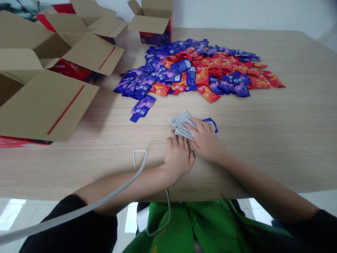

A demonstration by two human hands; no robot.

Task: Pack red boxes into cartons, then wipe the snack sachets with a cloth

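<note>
A crumpled, folded light grey cloth (182,123) lies on the table in front of me. My right hand (206,140) is pressed over its right part, with the fingers curled onto it. My left hand (178,154) rests low on the table just below the cloth, palm down, its fingers stretched toward the cloth's lower edge; the fingertips come close to it or touch it. From beneath my right hand a blue packet (211,123) sticks out, mostly hidden. Ahead and to the left, a single blue-purple packet (143,106) lies apart from the others.
A wide pile of blue and red-orange packets (195,68) covers the table's far middle. Open cardboard boxes stand at left, the nearest box (52,105) with flaps spread; another box (155,30) is at the back. A white cable (105,202) crosses over my left forearm.
</note>
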